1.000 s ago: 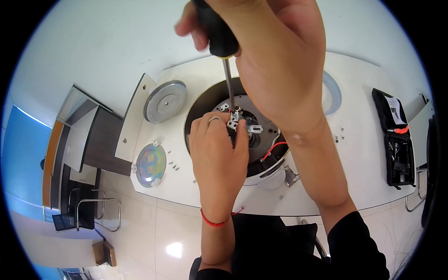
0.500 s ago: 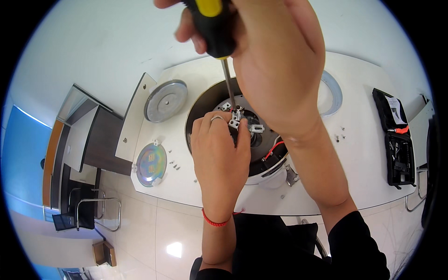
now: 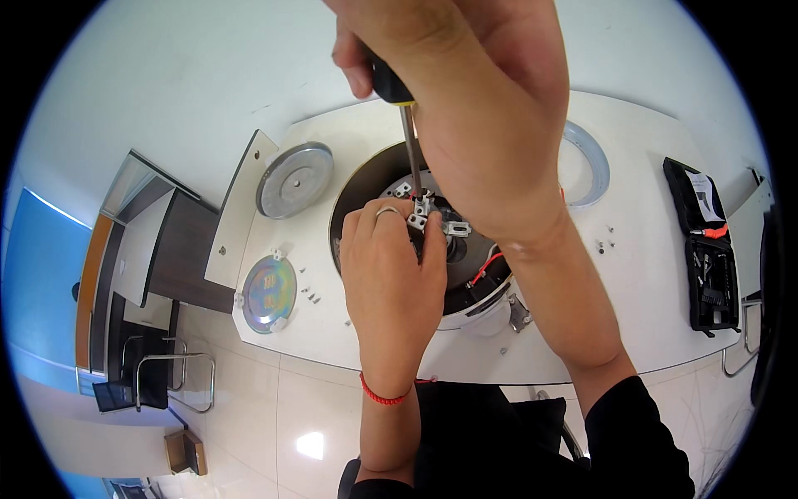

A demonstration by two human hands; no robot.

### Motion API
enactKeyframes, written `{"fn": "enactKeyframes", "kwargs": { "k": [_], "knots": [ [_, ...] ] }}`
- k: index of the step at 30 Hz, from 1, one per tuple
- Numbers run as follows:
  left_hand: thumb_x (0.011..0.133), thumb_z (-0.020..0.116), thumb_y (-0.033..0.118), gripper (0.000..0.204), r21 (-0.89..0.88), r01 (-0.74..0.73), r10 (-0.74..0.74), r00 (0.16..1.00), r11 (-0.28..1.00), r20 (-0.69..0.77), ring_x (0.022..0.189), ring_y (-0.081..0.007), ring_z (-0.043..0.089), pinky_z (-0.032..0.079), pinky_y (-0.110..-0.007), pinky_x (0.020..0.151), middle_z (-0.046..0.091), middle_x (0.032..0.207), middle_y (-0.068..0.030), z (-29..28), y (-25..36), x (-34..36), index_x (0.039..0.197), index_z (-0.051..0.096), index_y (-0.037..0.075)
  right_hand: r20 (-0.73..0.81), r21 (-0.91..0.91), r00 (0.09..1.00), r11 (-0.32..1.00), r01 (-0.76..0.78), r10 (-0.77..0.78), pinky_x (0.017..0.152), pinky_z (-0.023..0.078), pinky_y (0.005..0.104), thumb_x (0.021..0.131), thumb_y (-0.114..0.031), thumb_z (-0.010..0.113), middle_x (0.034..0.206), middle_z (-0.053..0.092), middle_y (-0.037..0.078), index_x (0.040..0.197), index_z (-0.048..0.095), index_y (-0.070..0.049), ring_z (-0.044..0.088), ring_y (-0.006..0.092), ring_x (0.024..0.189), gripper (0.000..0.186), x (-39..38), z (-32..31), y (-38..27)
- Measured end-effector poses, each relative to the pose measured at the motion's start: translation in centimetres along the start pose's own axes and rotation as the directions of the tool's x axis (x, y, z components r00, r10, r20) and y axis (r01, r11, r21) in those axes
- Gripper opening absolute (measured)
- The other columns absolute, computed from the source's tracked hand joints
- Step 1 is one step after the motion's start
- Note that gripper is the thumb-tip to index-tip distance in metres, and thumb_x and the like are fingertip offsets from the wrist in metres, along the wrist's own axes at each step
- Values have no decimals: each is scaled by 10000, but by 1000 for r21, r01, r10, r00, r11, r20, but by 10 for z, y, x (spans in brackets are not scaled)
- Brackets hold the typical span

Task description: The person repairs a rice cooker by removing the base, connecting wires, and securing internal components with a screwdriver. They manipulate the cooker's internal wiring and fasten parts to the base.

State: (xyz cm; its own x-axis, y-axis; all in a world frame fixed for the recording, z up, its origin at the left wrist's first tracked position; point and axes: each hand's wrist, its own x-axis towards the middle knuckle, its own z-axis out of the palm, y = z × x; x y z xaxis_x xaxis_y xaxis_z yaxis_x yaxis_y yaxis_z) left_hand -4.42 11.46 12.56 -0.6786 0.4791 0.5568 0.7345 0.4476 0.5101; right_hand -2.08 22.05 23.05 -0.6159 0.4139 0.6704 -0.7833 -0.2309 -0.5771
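My right hand (image 3: 490,116) is closed around the black-and-yellow handle of a screwdriver (image 3: 411,145), held upright. Its shaft runs down to a small silvery-white bracket (image 3: 419,218) with holes, where the tip meets the part between my left fingers. My left hand (image 3: 391,274), wearing a ring and a red cord bracelet, pinches that bracket from the near side. Both work inside a round, dark-walled appliance housing (image 3: 353,179). A second light bracket (image 3: 456,229) and red wires (image 3: 485,270) show inside. My left hand hides part of the housing, and my right hand covers its far right side.
On the white table (image 3: 640,324) lie a round metal cover (image 3: 295,181), a shiny disc with tabs (image 3: 270,293), loose screws (image 3: 310,296) and a pale ring (image 3: 592,166). An opened black tool case (image 3: 711,283) lies at the right. A chair (image 3: 158,374) stands left.
My right hand has turned with the screwdriver, and the handle is now mostly hidden behind it. My left hand stays almost in place on the bracket.
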Motion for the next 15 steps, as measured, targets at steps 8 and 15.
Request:
{"fn": "enactKeyframes", "kwargs": {
  "k": [8, 15],
  "knots": [
    [916, 752, 97, 195, 14, 9, -9, 1000, 1000, -3, 1004, -365, 617, 493, -450, 875, 705, 1063, -165, 1, -1, -2, 1002, 681, -63, 24, 21, 1000, 1000, -14, 14, 617, 432, 195, 1057, -327, 668, 926, 594, 27, 1174, 533, -19, 525, 55, 735, 356, -1, 0, 5],
    [912, 761, 97, 199, -8, 16, -16, 1000, 1000, -9, 990, -360, 620, 497, -445, 860, 708, 1062, -160, 0, -1, -3, 999, 682, -64, 49, 52, 999, 998, -26, 24, 627, 433, 191, 1060, -318, 664, 937, 594, 27, 1193, 526, -16, 522, 53, 749, 357, 0, 1, 10]
  ]
}}
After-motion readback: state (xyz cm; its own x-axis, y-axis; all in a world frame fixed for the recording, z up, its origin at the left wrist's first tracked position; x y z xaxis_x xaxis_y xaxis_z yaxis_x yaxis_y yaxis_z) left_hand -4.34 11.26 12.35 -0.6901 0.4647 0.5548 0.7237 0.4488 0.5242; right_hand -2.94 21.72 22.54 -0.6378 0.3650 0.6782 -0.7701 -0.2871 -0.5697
